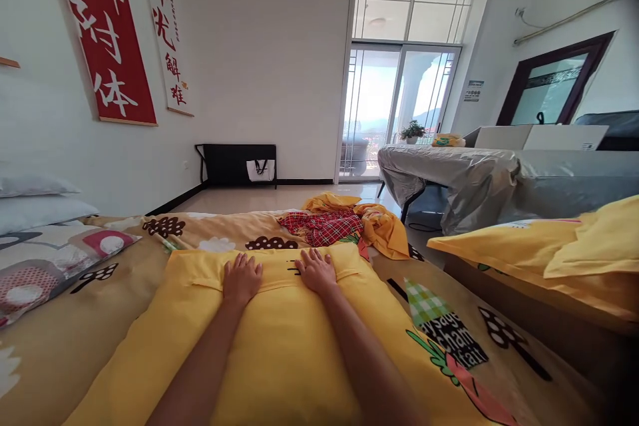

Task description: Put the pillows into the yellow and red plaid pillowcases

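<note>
A yellow pillow (284, 339) lies on the bed in front of me, with a carrot print at its lower right. My left hand (242, 277) rests flat on its far part, left of the middle. To the right, my right hand (316, 270) lies palm down on the same part, fingers stretched out beside a small black printed mark. Both hands press on the fabric and hold nothing. Beyond the pillow, a crumpled red plaid cloth (327, 226) lies among bunched yellow fabric (387, 227).
Brown patterned bedding (224, 227) covers the bed. Patterned pillows (64, 259) lie at the left, and yellow folded bedding (564, 253) sits at the right. Behind stand a plastic-covered table (449, 163), a black folded frame (227, 163) with a white bag (261, 170), and sliding glass doors (399, 100).
</note>
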Motion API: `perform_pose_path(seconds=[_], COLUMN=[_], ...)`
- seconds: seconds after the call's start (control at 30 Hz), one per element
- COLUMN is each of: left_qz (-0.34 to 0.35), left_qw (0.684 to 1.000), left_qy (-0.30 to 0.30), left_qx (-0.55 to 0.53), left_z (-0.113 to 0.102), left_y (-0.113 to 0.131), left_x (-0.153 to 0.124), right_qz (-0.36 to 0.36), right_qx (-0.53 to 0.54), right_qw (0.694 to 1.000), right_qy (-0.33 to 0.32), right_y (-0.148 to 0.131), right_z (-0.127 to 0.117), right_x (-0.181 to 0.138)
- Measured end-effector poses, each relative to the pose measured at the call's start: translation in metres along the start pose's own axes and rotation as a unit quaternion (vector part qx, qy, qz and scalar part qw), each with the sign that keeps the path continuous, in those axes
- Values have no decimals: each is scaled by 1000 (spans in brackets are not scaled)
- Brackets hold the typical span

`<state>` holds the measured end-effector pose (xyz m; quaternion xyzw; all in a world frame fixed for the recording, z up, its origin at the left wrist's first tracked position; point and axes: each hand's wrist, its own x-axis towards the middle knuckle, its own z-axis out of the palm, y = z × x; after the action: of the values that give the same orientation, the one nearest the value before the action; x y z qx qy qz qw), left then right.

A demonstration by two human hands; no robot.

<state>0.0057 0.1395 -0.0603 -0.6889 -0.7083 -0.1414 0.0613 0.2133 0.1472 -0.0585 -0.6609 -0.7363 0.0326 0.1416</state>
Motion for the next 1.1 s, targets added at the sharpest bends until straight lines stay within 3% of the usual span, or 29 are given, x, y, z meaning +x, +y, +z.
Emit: perform_pose_path(seconds=[0.2, 0.33, 0.53, 0.73, 0.93, 1.1], left_qz=[-95, -133, -221, -208, -224, -246], left_qw=[995, 990, 972, 968, 964, 958], left_qy=[-16, -39, -15, -41, 0, -80], left_qx=[-4, -26, -82, -137, -145, -120], left_z=[-3, 1, 5, -6, -20, -29], left_y=[-73, -100, -134, -192, -226, -235], left_x=[-14, -15, -37, -85, -145, -171], right_qz=[86, 142, 165, 167, 169, 246], right_qx=[8, 18, 7, 24, 39, 1], right_qw=[996, 989, 986, 986, 984, 966], right_qy=[-26, -41, -25, -8, 37, 85], right_y=[62, 92, 114, 133, 170, 173], right_z=[-4, 2, 12, 13, 3, 0], right_x=[-12, -25, -54, -81, -153, -227])
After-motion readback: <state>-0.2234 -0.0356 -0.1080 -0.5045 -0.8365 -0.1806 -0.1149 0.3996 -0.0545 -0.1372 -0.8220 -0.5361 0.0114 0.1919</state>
